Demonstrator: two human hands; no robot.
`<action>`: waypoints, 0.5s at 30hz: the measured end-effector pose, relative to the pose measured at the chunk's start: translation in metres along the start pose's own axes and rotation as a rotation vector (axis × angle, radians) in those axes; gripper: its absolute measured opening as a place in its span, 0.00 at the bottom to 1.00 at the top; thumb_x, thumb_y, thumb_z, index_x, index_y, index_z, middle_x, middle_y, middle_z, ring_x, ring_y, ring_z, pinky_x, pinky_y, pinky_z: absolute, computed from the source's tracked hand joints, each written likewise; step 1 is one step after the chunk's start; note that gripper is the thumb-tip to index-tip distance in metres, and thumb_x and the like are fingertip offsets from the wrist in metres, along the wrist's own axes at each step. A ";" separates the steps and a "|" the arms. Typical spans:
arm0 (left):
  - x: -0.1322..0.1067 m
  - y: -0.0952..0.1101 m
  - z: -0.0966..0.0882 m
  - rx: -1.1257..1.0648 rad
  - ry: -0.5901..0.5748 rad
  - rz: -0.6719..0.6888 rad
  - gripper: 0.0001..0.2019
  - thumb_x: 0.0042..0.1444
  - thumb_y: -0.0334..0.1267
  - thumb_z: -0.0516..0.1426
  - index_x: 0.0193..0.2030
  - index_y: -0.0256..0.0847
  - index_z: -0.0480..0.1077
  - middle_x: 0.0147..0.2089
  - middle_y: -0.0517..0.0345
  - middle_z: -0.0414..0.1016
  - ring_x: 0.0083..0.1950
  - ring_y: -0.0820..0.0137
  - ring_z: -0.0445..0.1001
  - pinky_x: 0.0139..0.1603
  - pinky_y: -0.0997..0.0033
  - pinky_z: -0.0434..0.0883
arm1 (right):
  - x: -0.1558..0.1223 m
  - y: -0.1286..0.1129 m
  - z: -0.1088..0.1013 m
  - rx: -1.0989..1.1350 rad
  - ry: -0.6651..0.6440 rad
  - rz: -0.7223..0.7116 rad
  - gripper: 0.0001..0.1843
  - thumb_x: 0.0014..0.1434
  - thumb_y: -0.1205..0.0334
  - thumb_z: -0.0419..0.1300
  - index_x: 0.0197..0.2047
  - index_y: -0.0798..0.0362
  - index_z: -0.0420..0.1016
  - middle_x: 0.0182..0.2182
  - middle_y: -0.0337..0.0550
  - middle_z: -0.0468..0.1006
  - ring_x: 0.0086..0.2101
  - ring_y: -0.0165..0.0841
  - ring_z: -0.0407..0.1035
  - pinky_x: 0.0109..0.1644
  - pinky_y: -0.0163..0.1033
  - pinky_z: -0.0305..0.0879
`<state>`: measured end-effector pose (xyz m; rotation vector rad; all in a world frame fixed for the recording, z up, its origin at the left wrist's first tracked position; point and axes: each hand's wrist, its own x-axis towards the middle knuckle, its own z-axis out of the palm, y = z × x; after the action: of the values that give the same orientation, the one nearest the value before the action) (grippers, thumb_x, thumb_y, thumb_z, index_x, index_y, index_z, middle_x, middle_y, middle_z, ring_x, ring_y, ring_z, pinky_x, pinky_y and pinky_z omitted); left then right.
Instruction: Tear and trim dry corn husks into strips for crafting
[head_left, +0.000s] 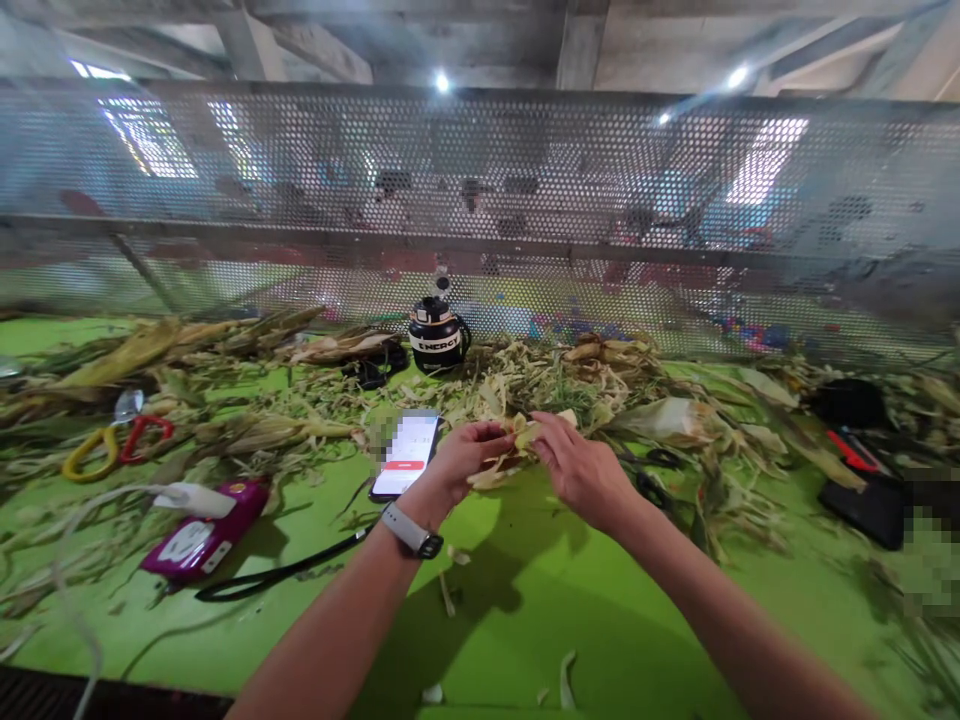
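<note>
A small pale yellow corn husk piece (517,440) is held above the green table (525,600), between both of my hands. My left hand (461,460), with a grey watch on its wrist, is closed on the left end of the husk. My right hand (581,465) grips the right end, fingers pinched. Just left of my left hand a phone (407,452) with a lit screen lies on the table. A heap of husks and leaves (540,385) lies just behind my hands.
A black jug (437,335) marked ENERGY stands at the back by the perforated metal screen (480,200). Yellow and red scissors (112,445) lie far left. A magenta device (202,535) with a white plug and cables sits front left. Dark objects (862,480) lie at the right.
</note>
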<state>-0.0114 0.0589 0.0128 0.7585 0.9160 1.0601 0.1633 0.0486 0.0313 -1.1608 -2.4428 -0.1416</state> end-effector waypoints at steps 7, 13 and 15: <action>-0.001 0.005 0.007 -0.169 0.030 -0.064 0.06 0.45 0.27 0.63 0.28 0.35 0.69 0.24 0.61 0.70 0.24 0.79 0.70 0.27 0.79 0.69 | 0.002 0.004 0.001 -0.023 0.066 -0.044 0.12 0.65 0.62 0.43 0.38 0.54 0.66 0.30 0.46 0.73 0.29 0.33 0.68 0.31 0.35 0.60; 0.002 -0.003 0.008 -0.107 0.074 0.001 0.09 0.40 0.33 0.66 0.28 0.35 0.71 0.23 0.65 0.67 0.20 0.83 0.62 0.21 0.83 0.59 | 0.001 0.002 0.002 -0.033 0.004 -0.106 0.11 0.64 0.65 0.43 0.37 0.55 0.66 0.30 0.46 0.72 0.30 0.33 0.67 0.32 0.36 0.59; 0.003 -0.005 0.007 -0.011 0.078 0.096 0.10 0.40 0.35 0.66 0.29 0.35 0.72 0.26 0.63 0.71 0.25 0.80 0.65 0.26 0.82 0.61 | -0.001 0.002 0.000 -0.035 -0.049 -0.088 0.11 0.64 0.64 0.44 0.37 0.55 0.66 0.30 0.46 0.73 0.29 0.32 0.67 0.30 0.35 0.58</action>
<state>-0.0029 0.0594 0.0107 0.7621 0.9468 1.1850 0.1653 0.0498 0.0306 -1.0835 -2.5451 -0.1844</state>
